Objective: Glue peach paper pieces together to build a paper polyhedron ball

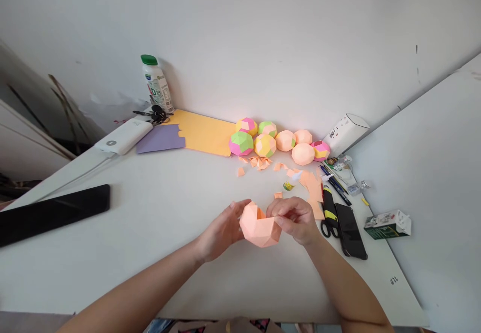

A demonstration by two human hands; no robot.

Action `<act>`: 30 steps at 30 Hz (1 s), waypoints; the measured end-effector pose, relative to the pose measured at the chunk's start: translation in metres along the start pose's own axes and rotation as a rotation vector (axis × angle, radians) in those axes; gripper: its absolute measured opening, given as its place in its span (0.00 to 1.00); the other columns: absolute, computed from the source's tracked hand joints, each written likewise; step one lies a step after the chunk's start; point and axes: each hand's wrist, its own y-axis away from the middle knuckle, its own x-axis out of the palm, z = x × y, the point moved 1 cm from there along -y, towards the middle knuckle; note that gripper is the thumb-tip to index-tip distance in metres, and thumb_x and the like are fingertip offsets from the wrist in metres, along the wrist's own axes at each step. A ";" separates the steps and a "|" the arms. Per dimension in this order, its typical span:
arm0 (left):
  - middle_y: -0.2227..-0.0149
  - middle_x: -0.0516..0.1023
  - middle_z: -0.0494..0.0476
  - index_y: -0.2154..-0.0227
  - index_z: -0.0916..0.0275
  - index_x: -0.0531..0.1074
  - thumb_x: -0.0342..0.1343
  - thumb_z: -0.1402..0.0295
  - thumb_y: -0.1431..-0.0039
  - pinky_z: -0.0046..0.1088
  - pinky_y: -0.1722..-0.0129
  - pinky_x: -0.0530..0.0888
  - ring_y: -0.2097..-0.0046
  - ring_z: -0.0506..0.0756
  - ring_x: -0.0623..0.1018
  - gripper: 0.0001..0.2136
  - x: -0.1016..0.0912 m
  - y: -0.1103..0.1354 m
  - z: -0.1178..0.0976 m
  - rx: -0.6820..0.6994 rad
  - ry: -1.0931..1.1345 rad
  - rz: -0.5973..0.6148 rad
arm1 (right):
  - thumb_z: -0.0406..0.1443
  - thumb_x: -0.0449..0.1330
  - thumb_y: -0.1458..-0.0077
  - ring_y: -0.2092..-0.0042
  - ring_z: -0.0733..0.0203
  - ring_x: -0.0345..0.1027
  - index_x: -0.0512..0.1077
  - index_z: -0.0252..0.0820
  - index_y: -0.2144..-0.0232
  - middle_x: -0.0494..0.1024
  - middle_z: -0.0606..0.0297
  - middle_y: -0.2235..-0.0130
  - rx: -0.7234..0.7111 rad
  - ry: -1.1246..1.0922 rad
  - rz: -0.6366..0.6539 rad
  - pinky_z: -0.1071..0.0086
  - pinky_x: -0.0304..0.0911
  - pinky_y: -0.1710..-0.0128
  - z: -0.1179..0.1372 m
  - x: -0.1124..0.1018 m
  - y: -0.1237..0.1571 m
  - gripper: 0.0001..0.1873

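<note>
Between my two hands is a peach faceted paper ball (259,230) with an opening at its top. My left hand (224,227) supports it from the left side, fingers partly hidden behind it. The thumb and forefinger of my right hand (295,218) pinch the rim of the opening on the right. Just beyond the ball, a small peach paper piece (278,195) lies on the white table (150,243). Further back are peach paper scraps (260,162) and a small yellow-labelled tube (288,186).
Several finished paper balls (265,145) line the wall. Yellow card (206,131) and purple card (161,138) lie left of them. On the right are scissors (329,210), a phone (350,230), pens (338,183) and a milk carton (388,224). A bottle (158,85), a white power bank (124,136) and a black slab (56,213) are left.
</note>
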 end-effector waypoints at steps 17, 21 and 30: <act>0.46 0.70 0.63 0.46 0.56 0.64 0.56 0.52 0.45 0.45 0.50 0.70 0.49 0.63 0.73 0.25 0.003 0.002 -0.010 0.080 -0.010 0.014 | 0.29 0.59 0.47 0.67 0.58 0.69 0.72 0.46 0.68 0.76 0.63 0.72 -0.222 0.282 0.146 0.59 0.67 0.64 0.019 0.005 -0.001 0.06; 0.46 0.69 0.63 0.44 0.55 0.61 0.56 0.53 0.44 0.43 0.52 0.69 0.49 0.63 0.72 0.27 -0.001 0.002 -0.007 0.120 -0.024 0.053 | 0.26 0.58 0.48 0.69 0.58 0.69 0.72 0.47 0.67 0.77 0.64 0.74 -0.339 0.340 0.183 0.59 0.67 0.66 0.029 0.011 -0.002 0.10; 0.36 0.54 0.66 0.38 0.53 0.52 0.64 0.49 0.57 0.46 0.44 0.62 0.37 0.70 0.56 0.44 -0.005 0.003 0.003 0.320 -0.213 0.094 | 0.28 0.57 0.47 0.64 0.55 0.68 0.73 0.47 0.67 0.74 0.64 0.74 -0.305 0.350 0.085 0.55 0.66 0.62 0.022 0.006 -0.002 0.09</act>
